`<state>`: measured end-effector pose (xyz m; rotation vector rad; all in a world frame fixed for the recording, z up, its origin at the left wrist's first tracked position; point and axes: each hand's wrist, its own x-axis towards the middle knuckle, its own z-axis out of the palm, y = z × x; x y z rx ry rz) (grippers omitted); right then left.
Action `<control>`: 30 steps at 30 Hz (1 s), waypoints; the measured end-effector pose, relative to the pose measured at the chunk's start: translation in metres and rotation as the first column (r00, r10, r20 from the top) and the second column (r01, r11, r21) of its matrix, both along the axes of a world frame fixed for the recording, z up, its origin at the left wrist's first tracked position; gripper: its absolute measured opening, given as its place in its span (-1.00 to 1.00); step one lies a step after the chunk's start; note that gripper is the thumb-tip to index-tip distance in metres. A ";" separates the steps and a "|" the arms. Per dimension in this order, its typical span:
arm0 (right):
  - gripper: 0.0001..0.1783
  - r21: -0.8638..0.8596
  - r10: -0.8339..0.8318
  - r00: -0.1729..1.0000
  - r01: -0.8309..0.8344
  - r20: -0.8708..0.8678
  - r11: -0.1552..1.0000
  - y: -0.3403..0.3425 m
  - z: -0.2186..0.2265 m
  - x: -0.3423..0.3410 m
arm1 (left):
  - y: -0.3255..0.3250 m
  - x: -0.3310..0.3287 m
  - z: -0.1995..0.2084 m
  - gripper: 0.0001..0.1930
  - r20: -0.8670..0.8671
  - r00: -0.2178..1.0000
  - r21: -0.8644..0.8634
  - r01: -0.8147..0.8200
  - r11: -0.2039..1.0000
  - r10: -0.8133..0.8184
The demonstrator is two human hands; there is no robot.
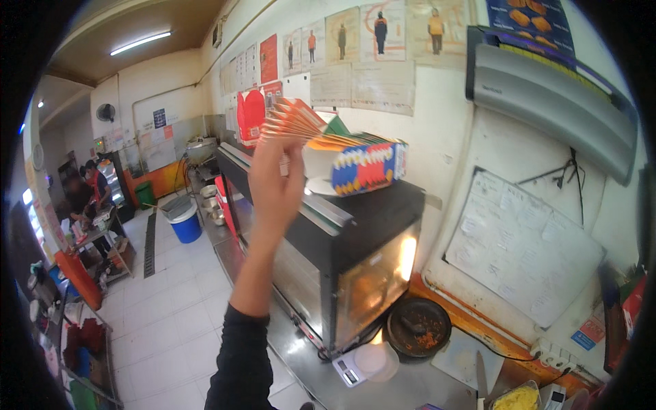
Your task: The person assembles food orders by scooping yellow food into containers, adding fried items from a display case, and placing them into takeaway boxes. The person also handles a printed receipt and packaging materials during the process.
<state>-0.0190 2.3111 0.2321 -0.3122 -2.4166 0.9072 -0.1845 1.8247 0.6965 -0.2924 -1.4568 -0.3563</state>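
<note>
Several nested cartons (pixel 365 169) stretch sideways, flaps leftward, at left hand (pixel 278 174).

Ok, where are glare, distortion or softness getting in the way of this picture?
In the head view: strong glare on the cabinet's side glass, brightest at its upper right; the ceiling tube light is blown out; the fisheye bends straight edges near the dark rim; the co-worker far back looks small and soft; the cartons stay fairly clear.
</note>
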 end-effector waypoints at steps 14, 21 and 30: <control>-0.82 0.697 0.765 0.155 -0.332 -0.625 0.636 -0.397 0.520 -0.261 | -0.186 -0.102 0.067 -0.78 0.187 0.954 -0.331 -0.165 0.929 0.236; -0.64 0.683 0.672 0.700 -0.368 -0.242 0.630 -0.523 0.622 -0.356 | -0.180 -0.090 0.056 -0.77 0.284 0.946 -0.279 -0.076 0.957 0.158; -0.84 0.292 0.297 -0.114 0.057 -0.948 0.955 -0.326 0.595 -0.293 | -0.183 -0.060 0.039 -0.70 0.062 0.998 -0.331 0.012 0.944 0.009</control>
